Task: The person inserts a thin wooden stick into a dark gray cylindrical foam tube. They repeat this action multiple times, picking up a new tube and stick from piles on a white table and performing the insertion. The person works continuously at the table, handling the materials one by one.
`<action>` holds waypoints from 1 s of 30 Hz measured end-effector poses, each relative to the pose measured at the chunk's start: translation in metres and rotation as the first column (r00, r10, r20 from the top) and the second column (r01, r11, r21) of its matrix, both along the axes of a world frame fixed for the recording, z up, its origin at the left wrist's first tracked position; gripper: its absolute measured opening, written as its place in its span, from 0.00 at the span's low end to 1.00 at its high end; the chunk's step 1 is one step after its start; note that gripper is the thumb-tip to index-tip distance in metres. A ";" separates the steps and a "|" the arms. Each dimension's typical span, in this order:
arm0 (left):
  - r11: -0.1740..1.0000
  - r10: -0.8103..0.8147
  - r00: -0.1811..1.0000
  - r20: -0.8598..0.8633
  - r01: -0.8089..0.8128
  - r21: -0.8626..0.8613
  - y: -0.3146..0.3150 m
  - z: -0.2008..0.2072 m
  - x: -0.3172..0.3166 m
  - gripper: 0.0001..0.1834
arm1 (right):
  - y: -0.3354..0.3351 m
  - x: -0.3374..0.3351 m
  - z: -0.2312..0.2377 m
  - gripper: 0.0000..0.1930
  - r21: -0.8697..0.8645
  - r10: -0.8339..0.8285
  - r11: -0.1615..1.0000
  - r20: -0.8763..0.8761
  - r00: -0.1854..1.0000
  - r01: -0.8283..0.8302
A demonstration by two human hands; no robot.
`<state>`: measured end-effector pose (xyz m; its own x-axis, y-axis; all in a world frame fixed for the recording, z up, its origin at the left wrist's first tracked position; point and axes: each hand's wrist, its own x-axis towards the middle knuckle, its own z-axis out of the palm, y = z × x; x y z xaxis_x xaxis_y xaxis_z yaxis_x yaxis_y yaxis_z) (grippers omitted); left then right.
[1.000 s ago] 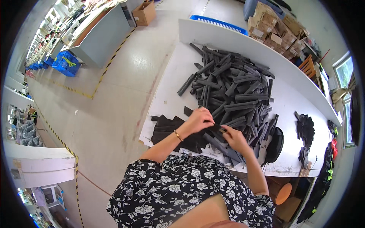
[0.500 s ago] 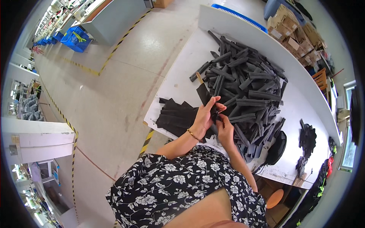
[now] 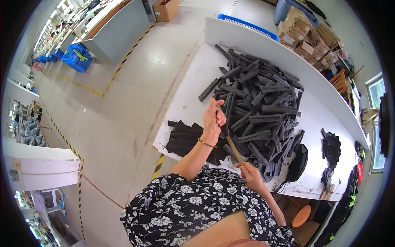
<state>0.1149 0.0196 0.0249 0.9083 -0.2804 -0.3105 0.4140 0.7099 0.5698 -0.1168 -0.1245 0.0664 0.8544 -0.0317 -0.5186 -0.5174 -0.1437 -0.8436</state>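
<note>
My right hand (image 3: 250, 175) grips the lower end of a flat wooden stick (image 3: 234, 149), which slants up to the left. Around the stick's upper end, my left hand (image 3: 212, 121) is closed on a black fabric piece (image 3: 224, 129), mostly hidden by the fingers. Just beyond both hands lies a big heap of dark rolled fabric tubes (image 3: 273, 110) on the white table (image 3: 190, 92). Under my left wrist, flat black fabric pieces (image 3: 181, 142) lie stacked near the table's left edge.
A black pouch-like item (image 3: 299, 162) with a cord lies right of the heap. Farther right are more black scraps (image 3: 330, 146) and thin wooden sticks (image 3: 327, 192). A raised white panel (image 3: 288, 68) borders the far side, with a blue basket (image 3: 249, 26) behind it. An orange stool (image 3: 301, 216) stands below.
My right hand has moved down and right, drawing the stick's bare length toward me. The left hand has risen slightly left with the black fabric. The hands are now apart.
</note>
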 end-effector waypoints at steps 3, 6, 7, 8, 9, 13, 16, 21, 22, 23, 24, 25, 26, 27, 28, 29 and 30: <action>0.954 0.278 0.961 -0.001 -0.277 -0.116 -0.017 0.002 0.007 0.34 | -0.002 0.003 0.002 0.10 -0.003 -0.122 0.992 0.024 0.992 0.122; 0.958 -0.230 0.970 -0.074 0.212 -0.193 -0.026 -0.009 -0.040 0.33 | -0.007 0.018 -0.013 0.10 0.000 -0.142 0.990 0.081 0.987 0.142; 0.955 -0.242 0.963 -0.121 0.214 -0.206 -0.033 -0.002 -0.055 0.29 | -0.004 0.023 -0.016 0.10 -0.031 -0.107 0.993 0.099 0.989 0.111; 0.978 -0.206 0.971 -0.124 0.207 -0.006 -0.035 -0.021 -0.050 0.21 | -0.001 0.028 -0.022 0.09 -0.062 -0.072 0.995 0.115 0.991 0.080; 0.991 -0.129 0.987 -0.098 0.125 -0.045 -0.029 -0.027 -0.033 0.19 | 0.002 0.023 -0.034 0.09 -0.156 0.010 0.988 0.192 0.981 0.020; 0.999 0.041 0.993 -0.115 -0.043 -0.019 -0.010 -0.009 0.004 0.18 | 0.022 0.021 -0.003 0.09 -0.475 0.197 0.876 0.206 0.959 -0.078; 0.999 0.044 0.992 -0.119 -0.046 -0.019 -0.009 -0.003 0.004 0.17 | 0.012 0.006 0.007 0.10 -0.381 0.205 0.918 0.225 0.953 -0.108; 0.966 0.200 0.977 0.076 -0.183 -0.182 0.014 -0.020 0.037 0.16 | -0.032 -0.038 0.010 0.13 0.327 0.103 0.945 -0.234 0.967 -0.021; 0.925 0.183 0.980 0.082 -0.144 -0.351 0.030 -0.008 0.058 0.16 | -0.032 -0.056 0.019 0.13 0.246 0.069 0.969 -0.219 0.973 -0.013; 0.960 0.241 0.952 0.187 -0.205 -0.192 0.036 0.006 0.070 0.16 | -0.036 -0.072 0.026 0.13 0.157 0.035 0.988 -0.213 0.976 -0.001; 0.960 0.254 0.958 0.130 -0.233 -0.153 0.028 0.023 0.072 0.16 | -0.046 -0.069 0.032 0.15 0.064 0.095 0.995 -0.213 0.972 -0.083; 0.964 0.257 0.963 0.080 -0.249 -0.097 0.015 0.034 0.070 0.16 | -0.051 -0.056 0.024 0.14 -0.173 0.011 0.984 -0.154 0.988 -0.038; 0.966 0.237 0.962 0.133 -0.219 -0.134 0.005 0.028 0.065 0.16 | -0.039 -0.022 0.045 0.13 -0.008 -0.157 0.987 0.041 0.987 0.158; 0.967 0.195 0.981 0.009 -0.190 -0.169 -0.014 0.030 0.049 0.16 | -0.045 -0.002 0.031 0.17 -0.039 -0.122 0.989 0.321 0.939 0.142; 0.961 0.156 0.983 -0.093 -0.173 -0.215 -0.033 0.036 0.036 0.16 | -0.038 0.023 0.025 0.21 -0.087 -0.103 0.984 0.437 0.894 0.156; 0.966 0.105 0.986 -0.129 -0.132 -0.222 -0.048 0.031 0.020 0.16 | -0.020 0.052 0.024 0.26 -0.040 -0.169 0.971 0.586 0.792 0.237; 0.969 0.054 0.986 -0.160 -0.091 -0.232 -0.060 0.023 0.007 0.17 | -0.006 0.071 0.041 0.24 -0.091 -0.202 0.952 0.528 0.825 0.292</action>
<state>0.1220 -0.0406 0.0478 0.8762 -0.2980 -0.3787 0.4250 0.8482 0.3160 -0.0453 -0.1301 0.1073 0.9466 -0.3220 0.0162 -0.0601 -0.2258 -0.9723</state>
